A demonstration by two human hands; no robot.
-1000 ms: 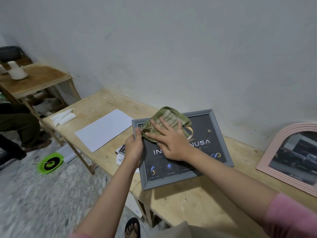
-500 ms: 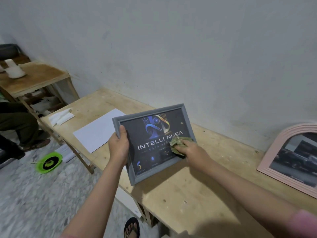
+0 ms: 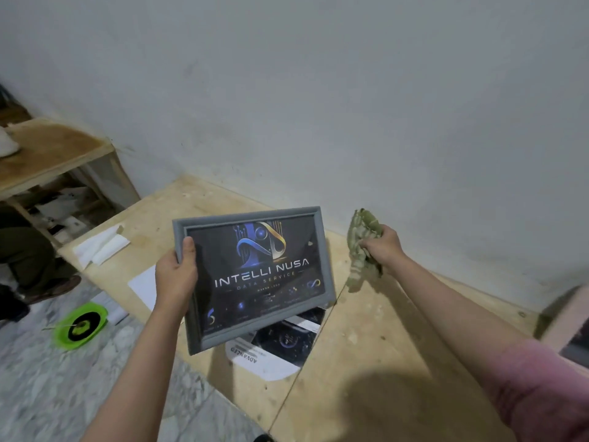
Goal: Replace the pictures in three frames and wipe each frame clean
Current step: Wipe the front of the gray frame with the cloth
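From the head camera, the left hand (image 3: 176, 275) gripped the grey frame (image 3: 322, 250) by its left edge, tilted above the table (image 3: 366, 362). The right hand (image 3: 384, 247) clutched the limp cloth (image 3: 361, 250), just beyond the frame's right edge. The frame looked stiff, light, probably fragile; edges seemed safest.

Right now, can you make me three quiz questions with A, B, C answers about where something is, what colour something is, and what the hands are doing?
1. Where is the printed picture?
A. On the wooden table, under the raised frame
B. On the floor
C. On the wall

2. What colour is the frame being held?
A. Red
B. Grey
C. Yellow

3. What is the right hand doing?
A. Resting flat on the table
B. Pressing the frame glass
C. Gripping the green cloth away from the frame

Answers: 1 A, it pokes out below the frame's lower edge. 2 B, its border is grey. 3 C, the cloth hangs from the hand, while the left hand holds the frame.
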